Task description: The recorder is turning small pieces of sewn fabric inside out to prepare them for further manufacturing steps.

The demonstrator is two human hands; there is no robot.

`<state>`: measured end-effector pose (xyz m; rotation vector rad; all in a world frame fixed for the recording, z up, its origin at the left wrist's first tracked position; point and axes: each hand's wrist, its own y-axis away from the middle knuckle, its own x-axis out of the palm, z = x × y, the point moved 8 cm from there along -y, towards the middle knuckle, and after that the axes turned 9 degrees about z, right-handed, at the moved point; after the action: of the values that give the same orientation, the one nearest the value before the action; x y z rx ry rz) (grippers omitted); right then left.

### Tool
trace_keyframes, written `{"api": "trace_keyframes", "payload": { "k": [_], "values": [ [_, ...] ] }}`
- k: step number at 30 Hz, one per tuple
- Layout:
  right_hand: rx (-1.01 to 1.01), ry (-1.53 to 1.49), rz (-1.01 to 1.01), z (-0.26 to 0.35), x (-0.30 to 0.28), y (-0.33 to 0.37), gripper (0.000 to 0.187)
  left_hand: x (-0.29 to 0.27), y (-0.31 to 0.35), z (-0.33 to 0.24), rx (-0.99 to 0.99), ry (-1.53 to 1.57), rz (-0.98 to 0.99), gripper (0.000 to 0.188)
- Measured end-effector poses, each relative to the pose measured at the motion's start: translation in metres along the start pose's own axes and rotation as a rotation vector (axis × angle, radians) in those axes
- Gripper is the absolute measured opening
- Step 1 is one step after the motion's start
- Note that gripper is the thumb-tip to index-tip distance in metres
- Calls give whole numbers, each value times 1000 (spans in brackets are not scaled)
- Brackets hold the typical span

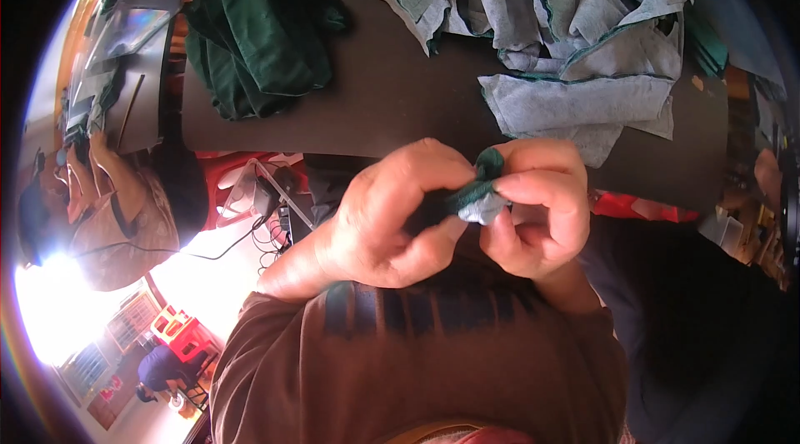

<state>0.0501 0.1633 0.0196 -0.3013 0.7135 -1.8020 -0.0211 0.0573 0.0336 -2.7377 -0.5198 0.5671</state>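
Observation:
Close in front of my chest, both hands pinch one small piece of fabric [482,204], dark green on one face and pale grey on the other. My left hand [398,215] grips its left side between thumb and fingers. On the other side, my right hand [543,207] has thumb and fingertips closed on the cloth's right edge. Part of the piece is folded and hidden by the fingers. Beyond my hands, a dark brown table [400,102] bears a heap of grey cloth pieces [575,102] with green edges, at the far right, and a bunched dark green cloth [258,44], at the far left.
Below the table's near edge at left are a red stool [221,182] and several dark cables [271,236]. A co-worker [125,219] sits at another table on the left. Further back, another person [162,369] is near stacked red stools [185,336].

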Motion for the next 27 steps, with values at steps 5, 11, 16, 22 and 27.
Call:
{"api": "trace_keyframes", "payload": {
  "k": [5,11,16,22,27],
  "values": [
    [59,-174,10,-11,5,5,28,14,5,-17,103,-483,9,46],
    [175,-571,8,-20,14,11,27,-4,14,-6,64,-117,1,35],
    [141,-682,82,-21,22,10,28,-10,-10,20,-168,73,-72,24],
    [461,-955,-88,-31,31,23,34,-9,-12,2,-40,-238,-91,22],
    [767,-1028,-6,-28,50,35,32,-13,-5,-12,76,-562,-252,24]
  ]
}}
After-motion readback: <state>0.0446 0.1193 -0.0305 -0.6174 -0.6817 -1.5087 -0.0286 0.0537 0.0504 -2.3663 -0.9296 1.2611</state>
